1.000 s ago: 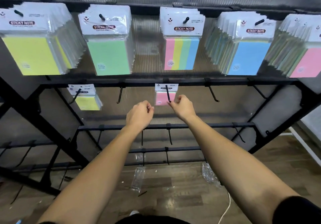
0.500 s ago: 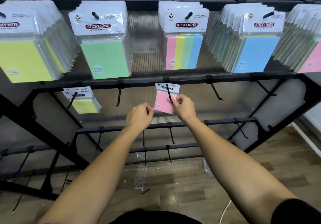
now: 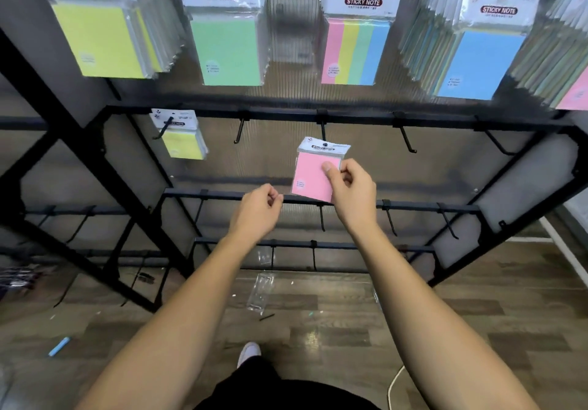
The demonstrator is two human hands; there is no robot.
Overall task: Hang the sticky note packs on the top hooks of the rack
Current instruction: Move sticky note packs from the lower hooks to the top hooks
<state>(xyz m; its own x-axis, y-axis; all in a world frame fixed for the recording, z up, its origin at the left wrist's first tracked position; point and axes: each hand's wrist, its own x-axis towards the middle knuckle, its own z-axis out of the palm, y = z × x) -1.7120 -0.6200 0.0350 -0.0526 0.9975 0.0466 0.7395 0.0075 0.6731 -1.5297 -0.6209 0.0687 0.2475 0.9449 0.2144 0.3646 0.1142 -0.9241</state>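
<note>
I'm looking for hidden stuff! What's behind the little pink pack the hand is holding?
Behind the pink pack, pinched by the right hand, are the ribbed back panel and a black rack bar. Whatever lies directly behind the pack is covered.

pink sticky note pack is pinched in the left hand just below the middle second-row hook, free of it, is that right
Not quite. The head view shows the right hand pinching the pink sticky note pack, not the left hand, which holds nothing. The rest stands: the pack is just below the middle second-row hook and free of it.
</note>
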